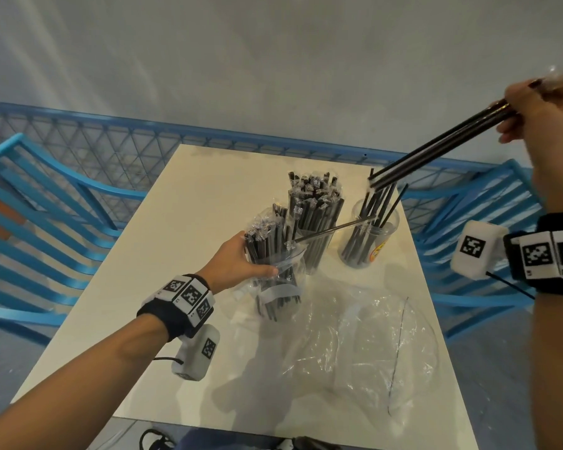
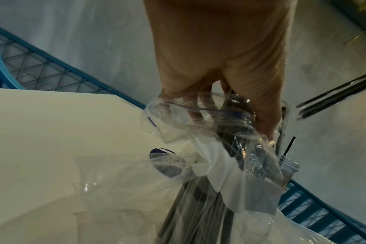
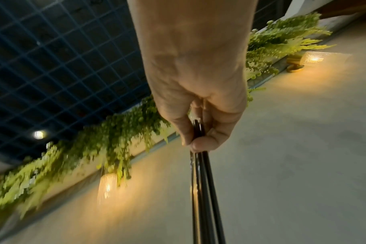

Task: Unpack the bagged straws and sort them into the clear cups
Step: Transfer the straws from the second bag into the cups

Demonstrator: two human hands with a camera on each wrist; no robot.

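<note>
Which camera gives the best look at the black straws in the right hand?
The head view: it shows the loose black straws full length, from the right hand down to their tips above the right clear cup. The right wrist view shows only the pinched ends and upper shafts. The left wrist view catches just their blurred tips at its edge.

A white table (image 1: 163, 254) carries three clear cups: a left cup (image 1: 286, 293) with bagged black straws, a middle cup (image 1: 316, 251) of wrapped straws, and a far-right cup (image 1: 368, 245) of bare straws. Crumpled clear plastic (image 1: 364, 345) lies near-right.
</note>
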